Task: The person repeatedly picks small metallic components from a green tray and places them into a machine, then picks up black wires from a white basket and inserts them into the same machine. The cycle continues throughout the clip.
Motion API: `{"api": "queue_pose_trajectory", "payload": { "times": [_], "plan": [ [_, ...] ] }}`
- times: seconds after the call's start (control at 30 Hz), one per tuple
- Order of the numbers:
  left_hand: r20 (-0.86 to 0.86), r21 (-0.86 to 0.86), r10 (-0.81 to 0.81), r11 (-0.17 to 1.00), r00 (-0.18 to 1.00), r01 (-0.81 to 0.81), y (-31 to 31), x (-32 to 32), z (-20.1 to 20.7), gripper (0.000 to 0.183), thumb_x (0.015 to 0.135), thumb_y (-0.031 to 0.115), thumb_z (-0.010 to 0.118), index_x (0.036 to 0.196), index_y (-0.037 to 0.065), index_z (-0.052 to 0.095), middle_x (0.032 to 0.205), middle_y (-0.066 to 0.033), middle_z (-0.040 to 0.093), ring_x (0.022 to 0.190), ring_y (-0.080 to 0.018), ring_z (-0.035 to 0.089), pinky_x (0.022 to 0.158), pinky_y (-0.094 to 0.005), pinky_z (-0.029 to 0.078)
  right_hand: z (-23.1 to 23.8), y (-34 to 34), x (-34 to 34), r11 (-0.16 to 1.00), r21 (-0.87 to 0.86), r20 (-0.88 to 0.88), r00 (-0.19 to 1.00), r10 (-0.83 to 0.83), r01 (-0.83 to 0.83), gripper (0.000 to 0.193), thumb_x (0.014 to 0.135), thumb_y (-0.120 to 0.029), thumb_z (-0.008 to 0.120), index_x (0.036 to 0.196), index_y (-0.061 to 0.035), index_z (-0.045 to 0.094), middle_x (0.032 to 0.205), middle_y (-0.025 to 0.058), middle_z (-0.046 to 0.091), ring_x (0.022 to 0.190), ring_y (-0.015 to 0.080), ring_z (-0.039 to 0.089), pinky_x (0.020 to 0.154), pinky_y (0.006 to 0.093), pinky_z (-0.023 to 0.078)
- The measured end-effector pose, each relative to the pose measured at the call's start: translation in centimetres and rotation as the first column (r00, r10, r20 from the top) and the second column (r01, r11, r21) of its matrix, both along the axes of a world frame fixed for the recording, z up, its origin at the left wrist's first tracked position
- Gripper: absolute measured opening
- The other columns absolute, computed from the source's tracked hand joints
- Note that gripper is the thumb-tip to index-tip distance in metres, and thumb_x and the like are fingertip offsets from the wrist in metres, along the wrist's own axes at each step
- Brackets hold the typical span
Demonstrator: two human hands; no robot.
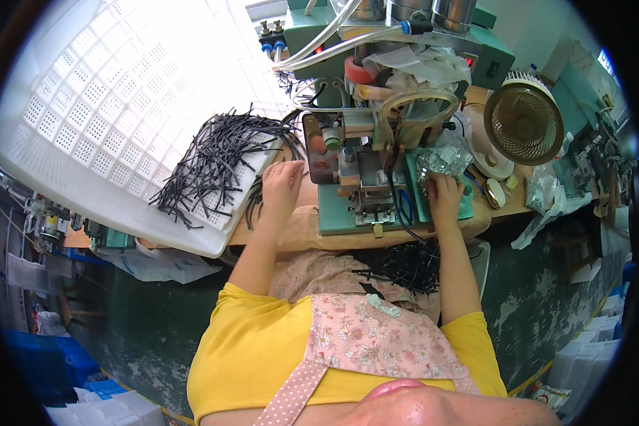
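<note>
My left hand (pixel 282 186) is over the wooden table beside the machine's left side, fingers drawn together; whatever they hold is too small to make out. To its left, a heap of thin black strips (pixel 216 160) lies on a white perforated tray (pixel 224 221). A dark phone-like panel (pixel 320 149) stands just right of that hand. My right hand (pixel 444 195) reaches into a pile of small shiny metal parts (pixel 444 159) at the machine's right, with fingers bent down and tips partly hidden. Between my hands is the green bench machine (pixel 337 213) with its metal fixture (pixel 371 174).
A large white perforated crate (pixel 106 92) leans at the left. Clear air hoses (pixel 334 35) run over the machine. A fan-like round basket (pixel 524 122) stands at the right, near a bag of metal parts (pixel 539 192). More black strips (pixel 408 268) lie below the table edge.
</note>
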State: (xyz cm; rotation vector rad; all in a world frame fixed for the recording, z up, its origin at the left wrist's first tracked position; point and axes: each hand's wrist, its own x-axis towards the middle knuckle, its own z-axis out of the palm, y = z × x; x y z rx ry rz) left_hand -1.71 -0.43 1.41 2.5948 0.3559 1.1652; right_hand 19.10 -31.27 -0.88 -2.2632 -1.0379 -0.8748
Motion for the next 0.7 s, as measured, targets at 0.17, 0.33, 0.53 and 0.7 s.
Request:
{"api": "queue_pose_trajectory", "payload": {
  "times": [0.17, 0.33, 0.53, 0.7],
  "plan": [
    [-0.319, 0.402, 0.286, 0.904, 0.904, -0.144, 3.6, 0.0, -4.5, 0.014, 0.079, 0.021, 0.067, 0.088, 0.012, 0.063, 0.106, -0.0027, 0.06, 0.109, -0.0241, 0.05, 0.093, -0.0391, 0.036, -0.3, -0.2, 0.0, 0.987, 0.163, -0.161, 0.986, 0.035, -0.008, 0.019, 0.08, -0.001, 0.067, 0.097, -0.0085, 0.062, 0.104, 0.0089, 0.06, 0.094, 0.0275, 0.058, 0.08, 0.0407, 0.042],
    [-0.129, 0.221, 0.216, 0.958, 0.968, -0.184, 3.4, 0.4, -4.2, 0.01, 0.082, 0.017, 0.065, 0.088, 0.01, 0.062, 0.099, -0.0037, 0.061, 0.102, -0.0236, 0.054, 0.09, -0.037, 0.039, -0.4, -0.3, -0.2, 0.945, 0.327, -0.18, 0.98, 0.088, -0.025, 0.014, 0.084, 0.0, 0.064, 0.098, -0.0018, 0.063, 0.107, 0.0132, 0.058, 0.084, 0.0277, 0.062, 0.067, 0.0337, 0.049],
    [0.144, -0.275, 0.089, 0.96, 0.986, -0.046, 2.1, -0.5, -0.1, 0.019, 0.099, 0.022, 0.049, 0.109, 0.005, 0.05, 0.083, -0.0083, 0.064, 0.055, -0.0132, 0.055, 0.05, -0.0266, 0.043, 0.2, -0.6, -0.2, 0.993, 0.107, -0.2, 0.98, -0.018, 0.041, 0.014, 0.082, -0.005, 0.067, 0.095, -0.0079, 0.065, 0.097, 0.0086, 0.063, 0.092, 0.0291, 0.059, 0.079, 0.0374, 0.044],
    [0.357, -0.545, -0.025, 0.806, 0.934, 0.23, -1.3, -0.2, 1.6, 0.021, 0.102, 0.019, 0.042, 0.111, 0.002, 0.05, 0.091, -0.0083, 0.064, 0.072, -0.0116, 0.061, 0.062, -0.0242, 0.05, 2.3, 0.9, -2.5, 0.956, 0.29, -0.331, 0.941, 0.069, 0.032, 0.012, 0.083, -0.007, 0.065, 0.095, -0.0093, 0.065, 0.092, 0.0056, 0.065, 0.088, 0.0258, 0.059, 0.077, 0.0361, 0.041]
  ]
}}
